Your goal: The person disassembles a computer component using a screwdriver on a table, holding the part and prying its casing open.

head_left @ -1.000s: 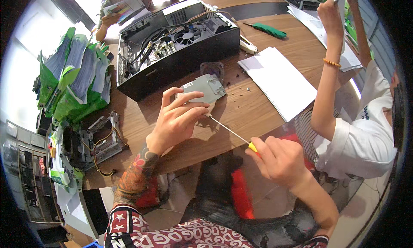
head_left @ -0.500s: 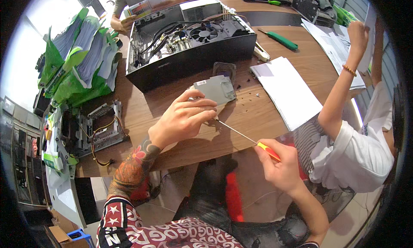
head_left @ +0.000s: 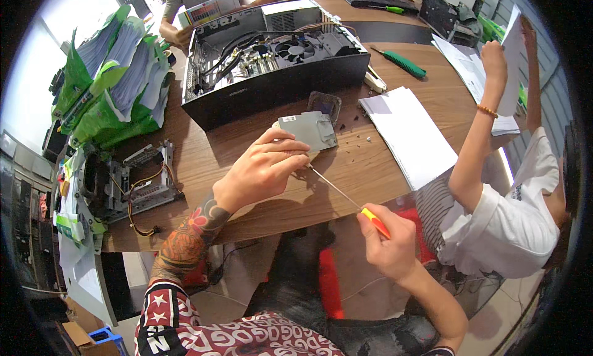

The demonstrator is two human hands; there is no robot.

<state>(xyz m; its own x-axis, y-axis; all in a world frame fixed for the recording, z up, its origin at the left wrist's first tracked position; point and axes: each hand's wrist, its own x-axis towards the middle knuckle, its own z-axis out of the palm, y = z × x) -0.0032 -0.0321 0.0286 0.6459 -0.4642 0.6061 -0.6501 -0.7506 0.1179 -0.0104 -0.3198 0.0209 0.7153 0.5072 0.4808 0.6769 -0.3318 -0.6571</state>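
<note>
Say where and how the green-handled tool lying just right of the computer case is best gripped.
Probably around its thick green handle, coming from above and from the right: it lies flat with the handle at its right end, while the thin shaft points left toward the computer case.

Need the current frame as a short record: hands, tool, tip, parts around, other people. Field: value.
Left hand: holding a flat grey metal part
Right hand: gripping a yellow-and-red screwdriver
Screwdriver tip: at the left fingertips; exact contact hidden
Beyond the part: open computer case, fan visible inside
Right of the part: loose screws, white paper stack
Far left: metal bracket with wires
Spare tool: green-handled screwdriver, lying on the table
Co-worker at right: holding up a white sheet
</note>
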